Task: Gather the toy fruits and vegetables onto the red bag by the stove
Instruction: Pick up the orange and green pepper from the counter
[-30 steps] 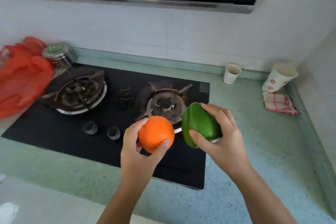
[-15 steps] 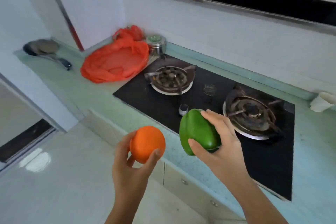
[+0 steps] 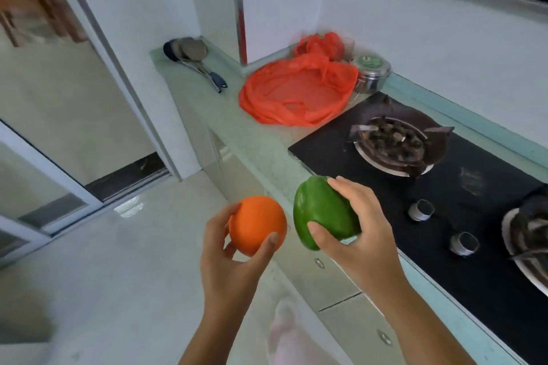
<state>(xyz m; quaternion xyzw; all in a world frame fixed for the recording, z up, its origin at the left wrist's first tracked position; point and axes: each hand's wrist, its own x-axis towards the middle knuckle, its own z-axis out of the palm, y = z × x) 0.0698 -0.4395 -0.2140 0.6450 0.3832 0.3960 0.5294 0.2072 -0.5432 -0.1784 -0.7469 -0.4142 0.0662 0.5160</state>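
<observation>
Head view: left hand (image 3: 234,264) wrapped around a toy orange (image 3: 257,224), thumb and fingers clamped on it. Right hand (image 3: 355,234) clamped on a green toy pepper (image 3: 321,212), thumb under, fingers over the top. Both held in the air in front of the bench (image 3: 261,154) edge, just beside each other, not touching as far as I can tell.

Red bag (image 3: 296,92) lies spread open on the bench, left of the black stove (image 3: 430,201), well apart from both hands. Nothing on it yet. Steel tin (image 3: 372,71) sits touching or just behind its far-right edge; a ladle-type utensil (image 3: 192,59) lies further left, near the bench end.

Step, my read: carry phase, both items picked, transport to the bag not finished. Next move calls for reaching forward over the bench edge and setting both down on the flat middle of the bag. The orange is round, likely to roll, so place it low and away from the bag's edge, or against the pepper. Keep clear of the tin.

Versus 0.5 s ago: view has swung further left and the bag now sits nearer centre frame and larger; the right burner is mostly out of shot and a doorway fills the left side. Grips unchanged, same items, hands in about the same spot relative to the camera.
</observation>
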